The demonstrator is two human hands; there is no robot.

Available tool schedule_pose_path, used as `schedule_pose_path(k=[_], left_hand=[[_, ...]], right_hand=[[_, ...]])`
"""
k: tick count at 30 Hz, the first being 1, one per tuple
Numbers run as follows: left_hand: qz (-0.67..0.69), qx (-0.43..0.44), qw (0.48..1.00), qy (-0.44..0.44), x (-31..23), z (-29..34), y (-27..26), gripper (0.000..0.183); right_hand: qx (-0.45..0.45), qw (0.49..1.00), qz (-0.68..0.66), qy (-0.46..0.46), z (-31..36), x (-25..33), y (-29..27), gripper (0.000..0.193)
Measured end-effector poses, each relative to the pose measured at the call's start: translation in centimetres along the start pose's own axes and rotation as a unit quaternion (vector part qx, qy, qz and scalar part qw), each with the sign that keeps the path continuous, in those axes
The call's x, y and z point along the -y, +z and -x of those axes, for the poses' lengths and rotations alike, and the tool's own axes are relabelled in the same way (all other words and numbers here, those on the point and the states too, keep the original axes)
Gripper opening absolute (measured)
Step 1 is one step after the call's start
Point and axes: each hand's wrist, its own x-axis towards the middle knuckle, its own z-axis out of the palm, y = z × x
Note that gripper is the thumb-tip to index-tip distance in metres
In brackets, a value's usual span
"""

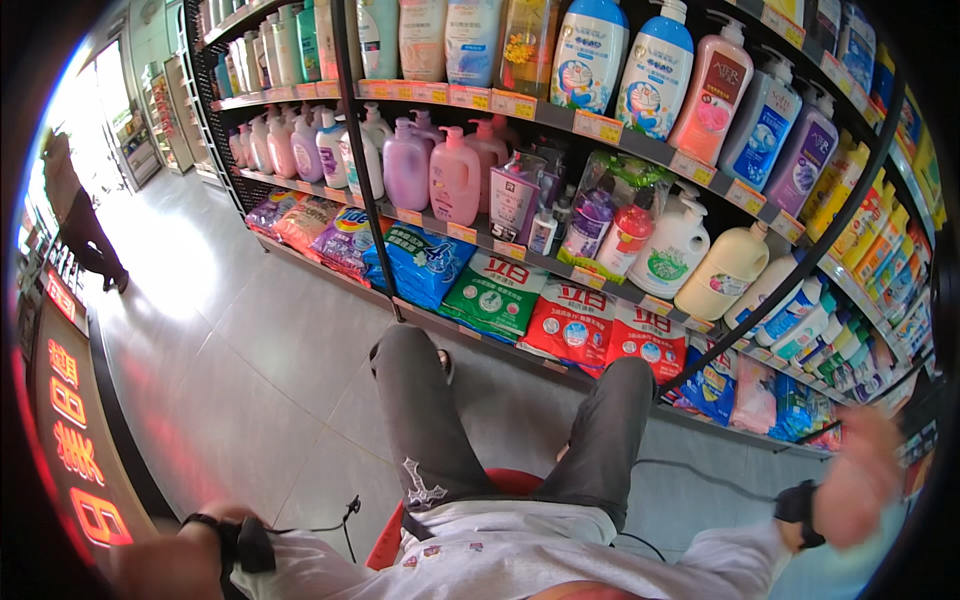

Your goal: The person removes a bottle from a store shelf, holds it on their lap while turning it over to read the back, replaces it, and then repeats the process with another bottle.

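My left hand (165,568) is at the lower left edge, beside the lit sign, smeared by motion. On the other side, my right hand (855,480) is raised near the lower end of the shelving, also blurred. The fingers of both are too smeared to read, and I make out no object in either. Each wrist wears a black strap, the right one (797,512) showing a boxy black piece. I sit on a red stool (385,545), knees toward the shelves. Nearest my knees are red detergent bags (568,325) and a green detergent bag (492,298) on the bottom shelf.
Shelves ahead hold pump bottles (712,95), pink and purple jugs (455,178) and a cream jug (722,272). Dark upright bars (372,205) cross the view. A lit red sign (75,430) stands at left. A person (80,215) is farther off. Thin cables (705,475) hang by the stool.
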Motion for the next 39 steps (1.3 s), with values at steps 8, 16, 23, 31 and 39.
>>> schedule_pose_path(k=[8,16,23,31,39], left_hand=[[-0.046,0.741,0.448,-0.499,8.1,38.8,-1.3,0.055],[0.217,0.396,0.141,-0.881,12.4,37.6,6.0,0.041],[0.171,0.373,0.201,-0.890,24.9,31.4,5.0,0.036],[0.176,0.404,0.218,-0.871,33.7,27.9,-1.3,0.030],[0.227,0.474,0.190,-0.829,40.1,33.0,-8.6,0.024]], right_hand=[[0.521,0.628,0.163,0.554,45.2,-18.4,7.4,0.020],[0.451,0.491,0.099,0.739,45.0,-16.9,15.7,0.019],[0.356,0.543,0.058,0.758,34.9,-23.8,20.9,0.018],[0.303,0.567,0.017,0.766,27.7,-21.2,29.4,0.017],[0.319,0.573,0.015,0.755,28.3,-10.7,42.8,0.017]])
